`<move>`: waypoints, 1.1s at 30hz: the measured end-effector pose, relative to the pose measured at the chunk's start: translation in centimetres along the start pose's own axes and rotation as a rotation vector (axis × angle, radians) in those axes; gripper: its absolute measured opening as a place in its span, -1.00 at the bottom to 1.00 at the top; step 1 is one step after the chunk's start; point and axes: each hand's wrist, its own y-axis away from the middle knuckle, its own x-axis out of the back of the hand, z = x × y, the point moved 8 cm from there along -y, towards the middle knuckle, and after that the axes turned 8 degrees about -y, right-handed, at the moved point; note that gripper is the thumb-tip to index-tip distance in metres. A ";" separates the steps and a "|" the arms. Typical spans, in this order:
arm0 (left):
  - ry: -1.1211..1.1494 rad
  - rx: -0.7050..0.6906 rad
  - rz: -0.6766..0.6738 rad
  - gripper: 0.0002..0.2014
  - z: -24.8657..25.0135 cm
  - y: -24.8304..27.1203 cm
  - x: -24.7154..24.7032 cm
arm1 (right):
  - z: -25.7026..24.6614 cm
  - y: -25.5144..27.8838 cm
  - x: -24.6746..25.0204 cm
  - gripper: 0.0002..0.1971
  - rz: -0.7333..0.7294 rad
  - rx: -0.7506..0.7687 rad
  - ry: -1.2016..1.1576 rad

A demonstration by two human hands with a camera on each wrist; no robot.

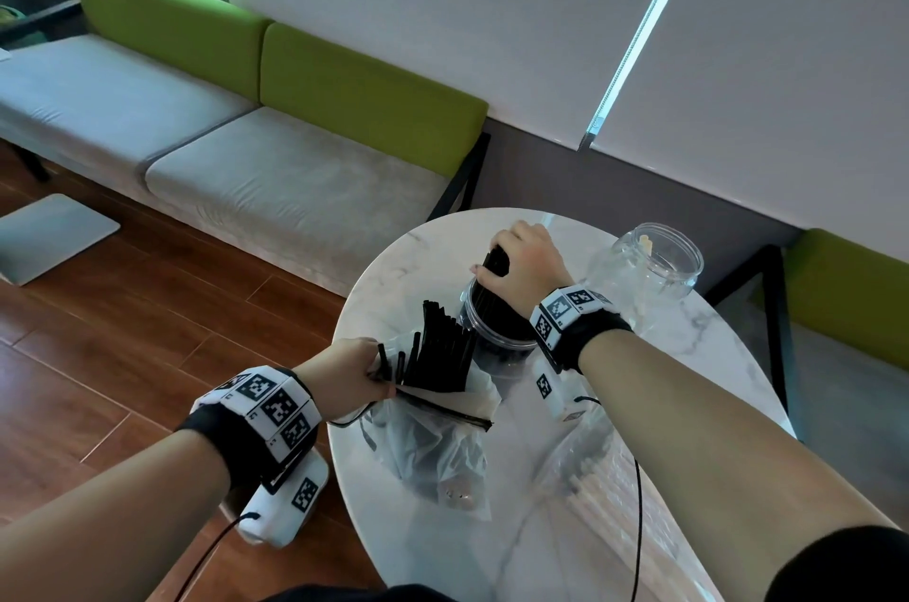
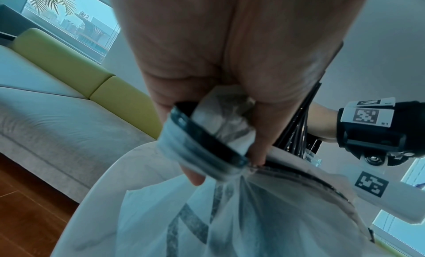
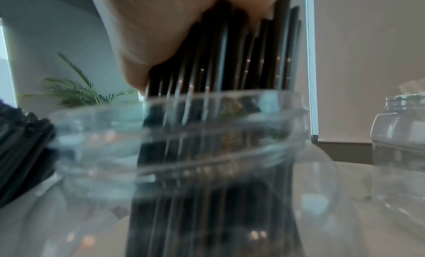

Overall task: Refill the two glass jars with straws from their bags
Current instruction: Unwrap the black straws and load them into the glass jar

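Observation:
My right hand (image 1: 521,264) grips a bundle of black straws (image 1: 494,263) and holds it down inside the near glass jar (image 1: 492,331); in the right wrist view the straw bundle (image 3: 220,64) passes through the jar's mouth (image 3: 174,115). My left hand (image 1: 351,367) pinches the zip edge of a clear plastic bag (image 1: 428,444), from which more black straws (image 1: 440,350) stick up. In the left wrist view my fingers (image 2: 260,137) clamp the bag's rim (image 2: 202,139). A second glass jar (image 1: 649,271) stands at the table's far right with a few pale straws in it.
All of this rests on a round white marble table (image 1: 393,267). A second clear bag of white straws (image 1: 590,483) lies under my right forearm. Beyond the table stands a grey and green bench (image 1: 275,168) on a wooden floor (image 1: 123,306).

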 end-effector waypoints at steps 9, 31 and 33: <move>-0.005 -0.014 -0.004 -0.71 0.2 0.2 0.1 | 1.2 -0.1 0.1 -0.55 0.009 -0.173 -0.041; 0.098 0.016 -0.010 -0.73 -0.5 0.3 -0.4 | -3.5 8.0 4.6 -0.93 0.233 -0.066 -0.536; 0.144 -0.033 0.002 -0.74 -0.1 0.4 -0.3 | -3.8 11.0 1.9 -0.93 0.073 -0.097 -0.560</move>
